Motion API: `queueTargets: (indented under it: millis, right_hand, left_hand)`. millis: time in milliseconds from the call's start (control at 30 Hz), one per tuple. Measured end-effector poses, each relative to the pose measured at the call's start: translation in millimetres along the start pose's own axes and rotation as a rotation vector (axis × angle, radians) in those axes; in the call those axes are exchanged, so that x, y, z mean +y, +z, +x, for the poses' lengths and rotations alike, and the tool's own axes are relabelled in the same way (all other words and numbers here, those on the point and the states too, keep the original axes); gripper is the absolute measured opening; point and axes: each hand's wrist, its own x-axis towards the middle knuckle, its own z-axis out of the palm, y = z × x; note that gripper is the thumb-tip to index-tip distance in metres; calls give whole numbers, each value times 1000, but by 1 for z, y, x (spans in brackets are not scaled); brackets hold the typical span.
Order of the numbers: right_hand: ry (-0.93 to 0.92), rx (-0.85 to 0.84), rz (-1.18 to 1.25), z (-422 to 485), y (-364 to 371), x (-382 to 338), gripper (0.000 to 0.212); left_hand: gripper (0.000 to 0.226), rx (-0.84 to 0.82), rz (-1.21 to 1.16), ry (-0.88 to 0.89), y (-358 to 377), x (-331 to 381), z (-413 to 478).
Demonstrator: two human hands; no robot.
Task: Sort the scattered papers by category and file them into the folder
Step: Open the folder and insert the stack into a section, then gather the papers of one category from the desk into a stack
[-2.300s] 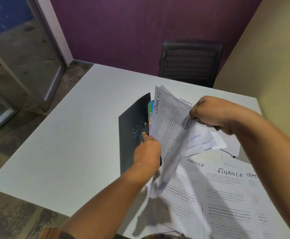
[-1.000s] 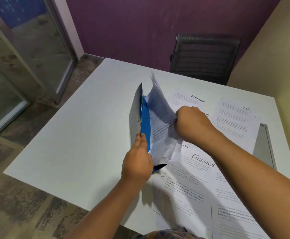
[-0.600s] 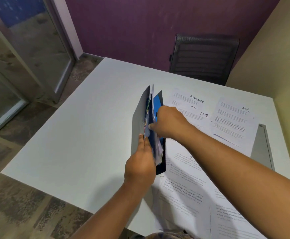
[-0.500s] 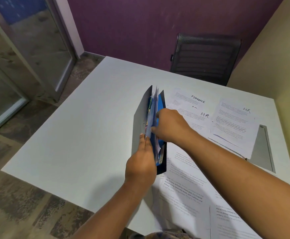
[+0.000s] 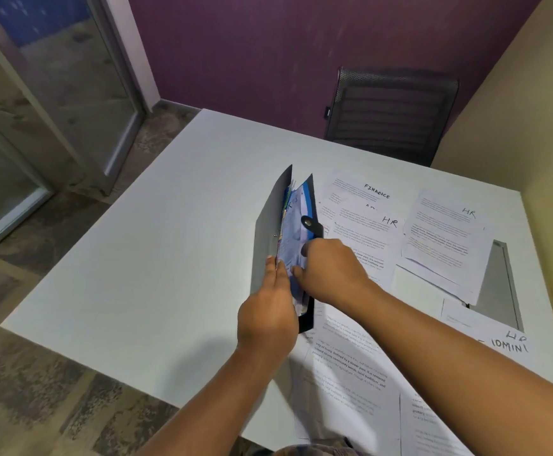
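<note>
A dark grey folder (image 5: 267, 232) stands on its edge on the white table (image 5: 156, 258), slightly open, with blue dividers and white papers (image 5: 293, 232) tucked inside. My left hand (image 5: 267, 315) grips the folder's near end, thumb against the cover. My right hand (image 5: 332, 269) presses on the papers and the folder's right flap, just below its snap strap (image 5: 311, 223). Loose sheets lie to the right: one headed FINANCE (image 5: 351, 189), two headed HR (image 5: 374, 232) (image 5: 443, 238), and more near me (image 5: 351, 373).
A black mesh chair (image 5: 390, 113) stands at the table's far edge against the purple wall. A beige partition (image 5: 532, 110) borders the right side. A grey wedge-shaped object (image 5: 499, 284) lies partly under sheets at right. A glass door (image 5: 54, 93) is at left.
The sheets held up by my right hand went into the folder. The folder has narrowed from wide open to nearly closed, and my right hand now presses against its right flap.
</note>
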Motion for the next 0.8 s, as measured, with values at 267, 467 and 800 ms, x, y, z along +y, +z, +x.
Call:
queueTargets:
  millis: [267, 467, 800]
  right_hand:
    - [125, 34, 195, -35, 6, 68, 23]
    - [218, -98, 198, -66, 38, 115, 23]
    - [402, -194, 239, -120, 82, 160, 23]
  left_hand:
    - [64, -93, 285, -29, -8, -16, 17]
    - [44, -215, 440, -18, 6, -30, 42]
    - [93, -339, 532, 93, 81, -78, 75]
